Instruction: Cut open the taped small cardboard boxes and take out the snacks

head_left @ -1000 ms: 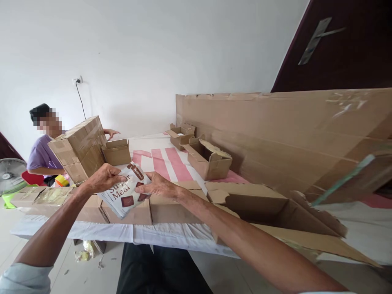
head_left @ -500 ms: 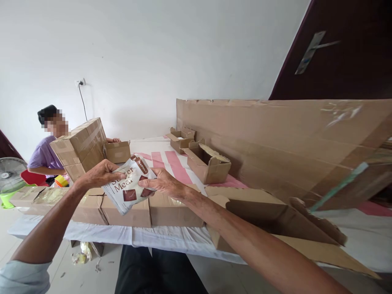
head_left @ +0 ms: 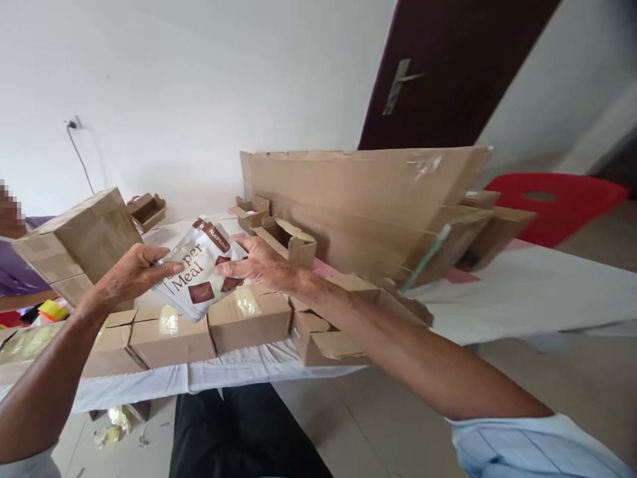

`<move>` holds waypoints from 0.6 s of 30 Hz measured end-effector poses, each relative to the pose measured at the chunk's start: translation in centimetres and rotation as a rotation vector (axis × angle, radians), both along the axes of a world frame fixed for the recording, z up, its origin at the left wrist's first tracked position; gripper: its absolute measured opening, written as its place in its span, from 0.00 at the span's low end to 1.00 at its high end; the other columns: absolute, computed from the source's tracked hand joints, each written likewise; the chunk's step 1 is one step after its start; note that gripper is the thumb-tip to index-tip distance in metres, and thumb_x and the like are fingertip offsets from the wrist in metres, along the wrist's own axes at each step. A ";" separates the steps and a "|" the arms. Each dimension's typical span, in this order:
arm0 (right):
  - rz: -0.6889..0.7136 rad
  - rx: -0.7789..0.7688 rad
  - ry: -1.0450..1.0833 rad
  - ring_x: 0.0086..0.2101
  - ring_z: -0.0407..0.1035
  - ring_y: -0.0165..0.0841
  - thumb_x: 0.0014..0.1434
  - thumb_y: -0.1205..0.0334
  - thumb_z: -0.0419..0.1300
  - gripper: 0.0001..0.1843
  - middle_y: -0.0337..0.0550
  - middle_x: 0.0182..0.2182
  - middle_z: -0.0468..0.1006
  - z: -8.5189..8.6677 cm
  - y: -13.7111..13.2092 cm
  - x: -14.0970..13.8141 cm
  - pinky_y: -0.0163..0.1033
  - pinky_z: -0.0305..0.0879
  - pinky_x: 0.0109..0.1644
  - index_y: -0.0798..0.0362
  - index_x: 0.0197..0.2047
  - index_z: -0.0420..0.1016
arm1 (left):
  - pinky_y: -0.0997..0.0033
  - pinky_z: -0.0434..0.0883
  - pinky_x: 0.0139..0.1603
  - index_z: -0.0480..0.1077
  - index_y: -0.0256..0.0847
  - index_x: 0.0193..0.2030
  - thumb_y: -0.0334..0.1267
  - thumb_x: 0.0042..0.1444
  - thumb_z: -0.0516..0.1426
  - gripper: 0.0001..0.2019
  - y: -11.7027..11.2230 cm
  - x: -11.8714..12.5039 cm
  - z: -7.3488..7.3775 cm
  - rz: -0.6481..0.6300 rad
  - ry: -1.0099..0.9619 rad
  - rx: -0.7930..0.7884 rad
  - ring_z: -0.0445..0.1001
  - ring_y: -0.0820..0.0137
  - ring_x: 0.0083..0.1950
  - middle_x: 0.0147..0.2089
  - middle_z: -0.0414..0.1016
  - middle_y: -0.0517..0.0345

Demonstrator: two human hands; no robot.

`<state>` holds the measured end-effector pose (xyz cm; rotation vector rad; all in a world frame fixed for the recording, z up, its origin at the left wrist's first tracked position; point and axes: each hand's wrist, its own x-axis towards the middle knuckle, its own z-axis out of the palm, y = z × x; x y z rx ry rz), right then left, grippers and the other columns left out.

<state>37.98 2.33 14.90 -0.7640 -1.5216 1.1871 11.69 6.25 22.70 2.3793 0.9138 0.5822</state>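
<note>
Nearest the camera, two bare forearms in pale blue sleeves are reaching out over dark trousers and a tiled floor toward the table (head_left: 522, 292), which is wearing a white cloth. The left hand (head_left: 130, 275) is gripping the left edge of a glossy white pouch (head_left: 196, 279), thumb lying across its front, while the right hand (head_left: 259, 265) is pinching the right edge, fingers stretched along the face. The pouch is hanging tilted in the air just above the near row of boxes, touching nothing but the two hands; its brown lettering is reading "per Meal" with the first letters hidden behind the left thumb, brown squares are showing below the words, and a dark brown band at the top is carrying small white writing too blurred to read. Under it, sealed kraft cardboard boxes (head_left: 249, 318) are sitting side by side along the near table edge, clear tape glinting on their seams. To the left, a taller taped carton (head_left: 82, 239) is standing tilted. Farther back, small open cardboard boxes (head_left: 291, 242) are lying with flaps up, just in front of a large flat corrugated sheet (head_left: 368, 199) leaning on edge. Beyond it, a red plastic stool (head_left: 552, 199) and a dark door with a metal handle (head_left: 398, 83) are showing against the white wall.
</note>
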 end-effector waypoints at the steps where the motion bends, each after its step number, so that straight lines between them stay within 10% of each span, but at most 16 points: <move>1: 0.002 0.000 -0.003 0.30 0.80 0.36 0.48 0.48 0.78 0.25 0.38 0.32 0.81 0.3 -0.3 0.9 0.39 0.79 0.33 0.52 0.41 0.76 | 0.78 0.65 0.24 0.78 0.36 0.31 0.54 0.60 0.64 0.20 0.1 0.8 0.4 -0.032 0.003 -0.006 0.69 0.74 0.25 0.25 0.75 0.59; 8: -0.145 0.050 0.011 0.28 0.78 0.35 0.46 0.46 0.79 0.26 0.37 0.30 0.80 0.1 -2.1 6.7 0.38 0.77 0.29 0.52 0.39 0.76 | 0.77 0.55 0.23 0.76 0.35 0.27 0.53 0.57 0.66 0.21 0.5 8.4 2.4 -0.194 0.066 0.057 0.64 0.76 0.24 0.22 0.68 0.62; 13: -0.158 0.038 0.093 0.33 0.79 0.35 0.47 0.50 0.79 0.24 0.38 0.35 0.82 -1.4 -2.9 10.9 0.42 0.81 0.37 0.52 0.42 0.78 | 0.75 0.49 0.21 0.62 0.38 0.17 0.54 0.60 0.64 0.28 0.5 14.4 2.0 -0.259 0.055 0.263 0.53 0.79 0.21 0.18 0.55 0.66; 18: -0.197 0.033 0.159 0.35 0.80 0.37 0.47 0.52 0.80 0.21 0.39 0.35 0.84 -3.0 -4.3 14.8 0.43 0.82 0.36 0.51 0.40 0.82 | 0.75 0.50 0.21 0.56 0.40 0.17 0.58 0.59 0.66 0.33 -0.3 19.4 1.5 -0.399 0.057 0.150 0.50 0.79 0.21 0.19 0.53 0.68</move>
